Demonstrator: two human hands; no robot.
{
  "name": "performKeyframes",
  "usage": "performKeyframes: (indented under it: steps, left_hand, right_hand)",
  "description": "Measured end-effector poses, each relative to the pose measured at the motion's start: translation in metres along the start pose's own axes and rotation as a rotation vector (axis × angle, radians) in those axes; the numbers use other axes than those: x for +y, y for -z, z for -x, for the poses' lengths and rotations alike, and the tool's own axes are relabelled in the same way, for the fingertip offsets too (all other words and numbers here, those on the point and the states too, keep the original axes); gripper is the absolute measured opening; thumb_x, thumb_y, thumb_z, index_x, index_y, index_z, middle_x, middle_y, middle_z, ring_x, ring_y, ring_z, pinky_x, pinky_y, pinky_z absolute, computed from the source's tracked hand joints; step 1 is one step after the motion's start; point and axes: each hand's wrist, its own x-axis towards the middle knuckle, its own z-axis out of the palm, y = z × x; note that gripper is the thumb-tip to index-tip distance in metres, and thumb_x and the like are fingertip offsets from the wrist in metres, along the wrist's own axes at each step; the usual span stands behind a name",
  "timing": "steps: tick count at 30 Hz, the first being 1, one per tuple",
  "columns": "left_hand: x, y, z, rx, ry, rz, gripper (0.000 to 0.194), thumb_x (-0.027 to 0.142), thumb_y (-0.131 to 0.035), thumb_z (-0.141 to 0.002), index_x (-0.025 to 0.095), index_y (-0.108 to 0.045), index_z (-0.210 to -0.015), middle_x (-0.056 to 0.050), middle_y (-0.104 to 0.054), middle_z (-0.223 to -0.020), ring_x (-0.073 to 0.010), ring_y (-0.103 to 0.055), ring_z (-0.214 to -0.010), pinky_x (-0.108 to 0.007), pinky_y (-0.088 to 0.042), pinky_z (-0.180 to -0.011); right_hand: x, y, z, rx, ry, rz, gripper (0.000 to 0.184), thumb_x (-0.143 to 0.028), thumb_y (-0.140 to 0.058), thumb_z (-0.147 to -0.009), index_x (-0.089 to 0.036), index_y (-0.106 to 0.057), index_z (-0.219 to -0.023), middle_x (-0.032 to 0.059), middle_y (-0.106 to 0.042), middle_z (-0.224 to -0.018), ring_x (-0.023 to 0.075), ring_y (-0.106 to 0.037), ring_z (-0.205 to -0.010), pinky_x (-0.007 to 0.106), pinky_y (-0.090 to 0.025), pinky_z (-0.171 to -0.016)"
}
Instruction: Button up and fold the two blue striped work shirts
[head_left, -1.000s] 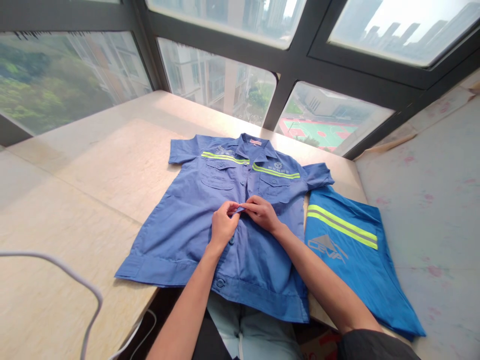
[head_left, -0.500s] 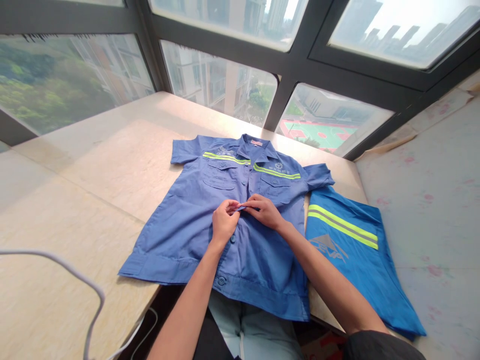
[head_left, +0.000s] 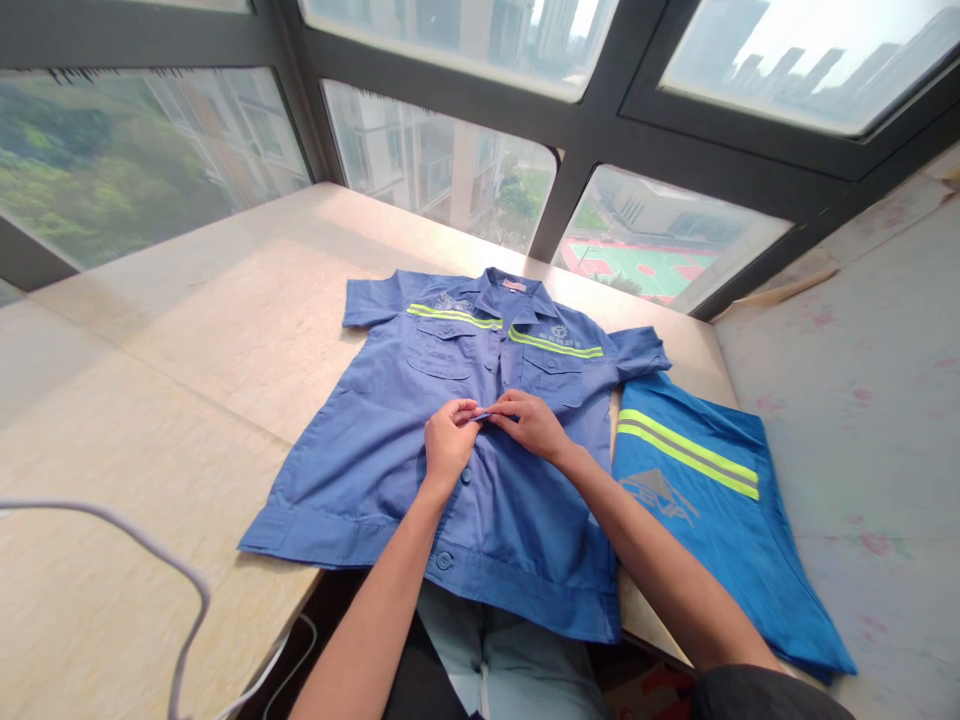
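A blue short-sleeved work shirt [head_left: 360, 450] with yellow-green reflective stripes lies face up, its collar toward the window and its hem hanging over the near edge. At the middle of its front opening, my left hand [head_left: 452, 437] pinches the placket. My right hand [head_left: 529, 422] grips the same spot from the other side, fingertips meeting the left ones. Between them a small fold of cloth is raised; any button there is hidden by the fingers. Below the hands, a button [head_left: 466, 477] and a hem button [head_left: 444, 561] show on the placket.
A folded brighter blue garment [head_left: 705, 540] with reflective stripes lies to the right, beside the wall [head_left: 862, 400]. A pale cable [head_left: 150, 540] curves over the stone-like ledge [head_left: 150, 400] at left. Framed windows [head_left: 442, 160] stand behind the ledge.
Almost nothing differs. Both hands stay pinched on the shirt's front, with only a slight shift of the whole view.
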Motion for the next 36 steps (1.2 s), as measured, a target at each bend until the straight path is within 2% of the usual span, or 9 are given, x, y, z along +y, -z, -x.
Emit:
performKeyframes:
  steps: [9,20,25,31,36]
  left_hand:
    - [-0.002,0.001,0.0,-0.019,-0.064,-0.097,0.021,0.004,-0.067,-0.072,0.016,-0.069,-0.09,-0.005,-0.076,-0.088,-0.0187,-0.073,-0.088,-0.03,-0.057,-0.085]
    - [-0.003,0.002,0.001,-0.027,-0.117,-0.157,0.022,0.003,-0.065,-0.073,0.018,-0.068,-0.089,-0.003,-0.075,-0.086,-0.0177,-0.073,-0.086,-0.029,-0.057,-0.084]
    - [-0.002,0.003,-0.001,-0.04,-0.128,-0.164,0.02,0.004,-0.066,-0.073,0.019,-0.068,-0.087,-0.002,-0.075,-0.084,-0.0174,-0.072,-0.083,-0.028,-0.057,-0.081]
    - [0.002,0.003,0.0,-0.026,-0.104,-0.135,0.02,0.003,-0.068,-0.071,0.017,-0.069,-0.085,-0.002,-0.075,-0.082,-0.0175,-0.072,-0.083,-0.028,-0.057,-0.08]
    - [0.003,0.004,-0.002,-0.012,-0.091,-0.134,0.022,0.004,-0.07,-0.069,0.017,-0.07,-0.086,-0.003,-0.074,-0.082,-0.0181,-0.071,-0.082,-0.029,-0.057,-0.08]
  right_hand:
    - [0.008,-0.01,-0.002,0.002,0.084,0.115,0.018,-0.02,-0.052,-0.099,-0.018,-0.069,-0.099,0.0072,-0.063,-0.093,0.019,-0.057,-0.09,0.03,-0.045,-0.083]
    - [0.011,-0.007,0.0,-0.072,0.17,0.229,0.017,-0.018,-0.049,-0.099,-0.018,-0.065,-0.105,0.0095,-0.063,-0.101,0.0207,-0.056,-0.094,0.032,-0.045,-0.086]
    - [0.004,-0.01,0.002,0.001,0.116,0.314,0.014,-0.02,-0.052,-0.097,-0.018,-0.065,-0.101,0.0093,-0.064,-0.099,0.0218,-0.058,-0.094,0.032,-0.045,-0.086]
    - [-0.002,-0.012,0.004,0.092,0.047,0.296,0.013,-0.02,-0.052,-0.095,-0.018,-0.062,-0.103,0.01,-0.062,-0.104,0.0212,-0.059,-0.096,0.031,-0.048,-0.086]
    - [-0.005,-0.014,0.001,0.132,-0.049,0.32,0.006,-0.021,-0.056,-0.091,-0.019,-0.061,-0.093,0.0101,-0.061,-0.102,0.023,-0.059,-0.094,0.032,-0.048,-0.083]
